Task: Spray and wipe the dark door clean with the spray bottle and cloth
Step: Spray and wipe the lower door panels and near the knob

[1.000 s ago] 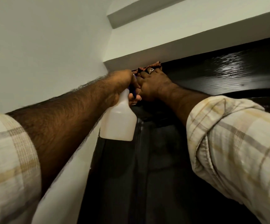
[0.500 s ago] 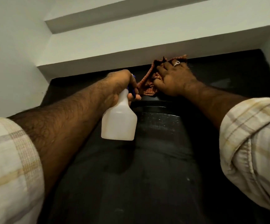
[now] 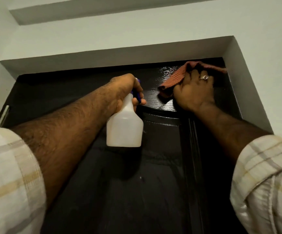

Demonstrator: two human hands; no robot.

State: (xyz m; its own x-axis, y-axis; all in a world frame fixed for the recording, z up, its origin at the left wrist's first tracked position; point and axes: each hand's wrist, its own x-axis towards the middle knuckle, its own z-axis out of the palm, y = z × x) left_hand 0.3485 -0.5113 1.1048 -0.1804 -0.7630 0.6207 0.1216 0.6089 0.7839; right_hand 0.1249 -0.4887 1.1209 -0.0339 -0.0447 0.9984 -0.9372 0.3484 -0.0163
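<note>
Your right hand (image 3: 194, 92) presses the reddish cloth (image 3: 171, 78) flat on the dark door (image 3: 113, 191), right up near the door's top right corner. Your fingers lie over the cloth and a ring (image 3: 204, 77) shows on one finger. Your left hand (image 3: 128, 92) curls round the neck of the white spray bottle (image 3: 124, 127), a bit lower than the cloth and to its left. The bottle hangs straight down in front of the door. The door looks wet and shiny beside the cloth.
</note>
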